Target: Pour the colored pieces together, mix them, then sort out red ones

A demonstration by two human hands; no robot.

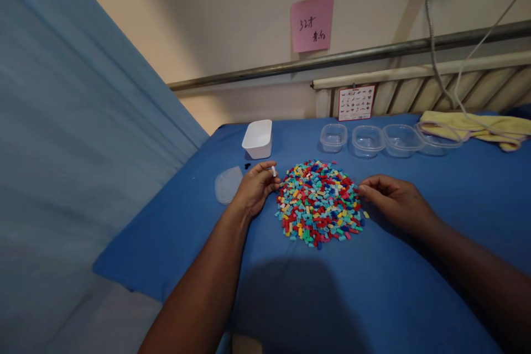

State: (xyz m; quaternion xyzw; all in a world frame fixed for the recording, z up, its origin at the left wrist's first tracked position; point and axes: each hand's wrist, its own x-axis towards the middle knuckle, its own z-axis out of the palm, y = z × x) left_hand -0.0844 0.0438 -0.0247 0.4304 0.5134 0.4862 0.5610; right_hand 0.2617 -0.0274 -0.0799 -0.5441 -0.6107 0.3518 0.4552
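Observation:
A broad round pile of small toy building bricks [319, 204] in red, light blue, yellow, green and other colours lies on the blue cloth [290, 276]. At its left edge, my left hand [259, 185] is closed with a small white brick [274, 171] between thumb and fingers. My right hand [394, 199] is at the pile's right edge, thumb and fingertips pressed together. Whatever that pinch holds, if anything, is too small to make out. A stray yellow brick [365, 214] lies just below the right fingertips.
Behind my left hand stands a white plastic box [258, 141], with a translucent lid [228, 185] and small black pieces [248, 166] nearby. Clear containers [368, 141] line the back right, beside a yellow towel [477, 124]. A blue curtain [83, 94] hangs at left; a radiator [418, 86] is behind.

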